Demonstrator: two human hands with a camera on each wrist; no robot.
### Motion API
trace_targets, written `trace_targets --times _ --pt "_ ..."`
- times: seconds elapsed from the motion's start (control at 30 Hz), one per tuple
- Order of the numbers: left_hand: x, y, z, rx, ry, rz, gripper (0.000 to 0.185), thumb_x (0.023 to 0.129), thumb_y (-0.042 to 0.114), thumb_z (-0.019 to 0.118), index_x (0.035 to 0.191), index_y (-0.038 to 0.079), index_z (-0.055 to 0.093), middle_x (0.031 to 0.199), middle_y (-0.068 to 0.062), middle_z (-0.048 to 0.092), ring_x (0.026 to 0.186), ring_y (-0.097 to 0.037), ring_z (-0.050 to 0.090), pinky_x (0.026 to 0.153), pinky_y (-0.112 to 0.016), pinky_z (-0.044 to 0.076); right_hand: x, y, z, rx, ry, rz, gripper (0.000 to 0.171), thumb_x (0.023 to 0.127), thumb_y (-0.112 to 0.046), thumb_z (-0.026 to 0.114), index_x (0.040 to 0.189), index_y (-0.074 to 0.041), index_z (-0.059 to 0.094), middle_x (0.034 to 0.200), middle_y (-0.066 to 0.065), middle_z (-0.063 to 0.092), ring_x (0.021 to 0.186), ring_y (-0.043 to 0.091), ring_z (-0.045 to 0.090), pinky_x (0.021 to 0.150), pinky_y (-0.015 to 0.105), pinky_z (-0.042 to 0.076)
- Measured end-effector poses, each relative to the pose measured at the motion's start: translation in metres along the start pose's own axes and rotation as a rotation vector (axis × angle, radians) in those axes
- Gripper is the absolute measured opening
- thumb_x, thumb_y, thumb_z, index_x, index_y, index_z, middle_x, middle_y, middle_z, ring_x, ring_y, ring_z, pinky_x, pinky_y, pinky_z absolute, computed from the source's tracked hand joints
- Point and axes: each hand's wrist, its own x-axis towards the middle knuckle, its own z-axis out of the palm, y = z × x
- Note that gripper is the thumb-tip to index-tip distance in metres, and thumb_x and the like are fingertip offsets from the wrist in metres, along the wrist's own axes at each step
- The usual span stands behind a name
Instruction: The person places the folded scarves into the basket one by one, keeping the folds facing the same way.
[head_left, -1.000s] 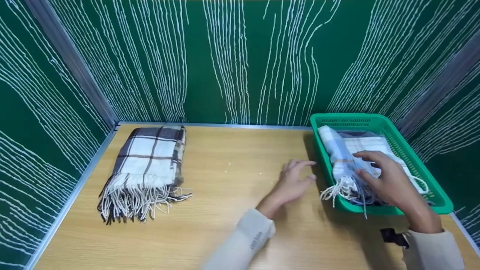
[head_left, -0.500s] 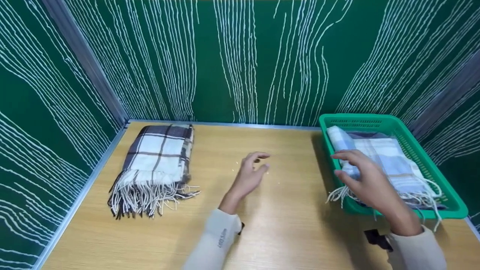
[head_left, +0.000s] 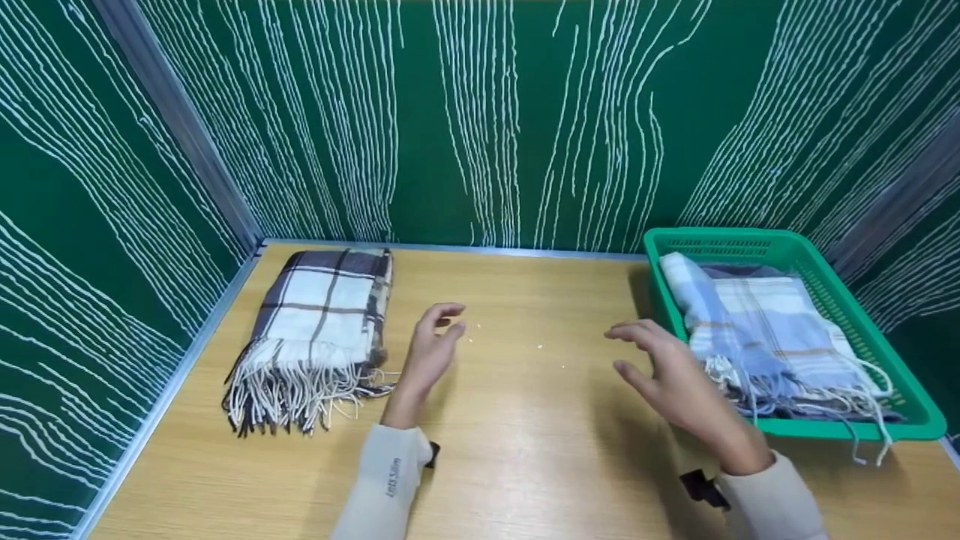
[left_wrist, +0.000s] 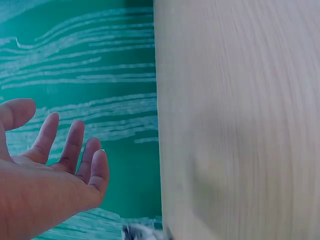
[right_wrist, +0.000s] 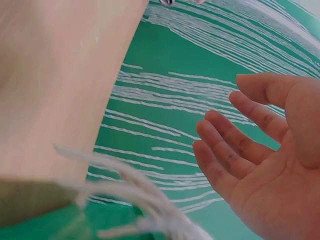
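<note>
In the head view my left hand [head_left: 429,356] hovers over the table, just right of a folded brown-and-white plaid scarf [head_left: 322,307] with a long fringe. Its fingers are loosely bent and hold nothing; the left wrist view shows the same bare palm [left_wrist: 55,185]. My right hand [head_left: 679,382] is above the table at the left side of a green basket [head_left: 829,277], also holding nothing. Inside the basket lies a folded blue-and-white plaid scarf [head_left: 795,319], some of its fringe hanging over the front rim. Blurred fringe strands [right_wrist: 145,200] cross the right wrist view.
The wooden table [head_left: 517,435] ends at a green wall [head_left: 427,150] with wavy white lines. Metal posts [head_left: 195,127] stand in the corners. Tiny white specks [head_left: 540,346] dot the table between the hands.
My left hand has moved left from beside the basket toward the brown plaid scarf. The right hand has come off the blue-and-white scarf and moved left, out over the table.
</note>
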Motion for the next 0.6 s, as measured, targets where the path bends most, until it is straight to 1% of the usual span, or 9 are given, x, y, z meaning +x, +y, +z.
trace_targets --times 0.13,0.27,0.33,0.43,0.6 --pt "0.000 -0.002 -0.016 0.012 0.055 -0.024 0.034 0.099 0.004 0.060 0.132 -0.006 0.063 0.136 -0.025 0.061 0.123 -0.037 0.054 0.104 -0.047 0.047 0.000 0.001 0.013 -0.002 0.025 -0.042 0.039 0.091 0.006 0.074 0.129 -0.001 0.068 0.127 0.016 0.069 0.118 0.035 0.065 0.099 0.056 0.054" --pt "-0.001 -0.004 -0.031 0.027 0.107 -0.027 0.033 0.100 0.003 0.060 0.132 -0.006 0.064 0.135 -0.024 0.062 0.122 -0.035 0.054 0.103 -0.046 0.048 0.001 0.001 0.025 0.017 0.043 -0.077 0.039 0.090 0.008 0.076 0.127 -0.001 0.069 0.125 0.016 0.071 0.114 0.035 0.067 0.096 0.055 0.056" --pt "-0.001 -0.005 -0.037 0.036 0.125 -0.023 0.033 0.100 0.003 0.060 0.132 -0.007 0.064 0.135 -0.024 0.062 0.121 -0.035 0.054 0.101 -0.044 0.048 0.001 0.000 0.029 0.027 0.043 -0.074 0.039 0.090 0.008 0.076 0.127 -0.001 0.069 0.124 0.016 0.071 0.113 0.035 0.067 0.096 0.055 0.056" --pt "-0.002 -0.005 -0.047 0.041 0.133 -0.038 0.033 0.102 0.004 0.058 0.133 -0.006 0.062 0.137 -0.024 0.059 0.122 -0.035 0.053 0.100 -0.042 0.047 0.001 0.000 0.034 0.047 0.040 -0.054 0.039 0.090 0.007 0.076 0.128 -0.001 0.068 0.125 0.017 0.070 0.112 0.037 0.068 0.096 0.056 0.057" --pt "-0.002 -0.007 -0.063 0.034 0.156 -0.047 0.034 0.103 0.003 0.056 0.136 -0.008 0.059 0.138 -0.025 0.058 0.125 -0.036 0.053 0.101 -0.040 0.047 0.002 0.001 0.042 0.099 0.042 -0.036 0.040 0.091 0.007 0.075 0.129 0.000 0.068 0.126 0.018 0.070 0.112 0.039 0.068 0.095 0.059 0.056"
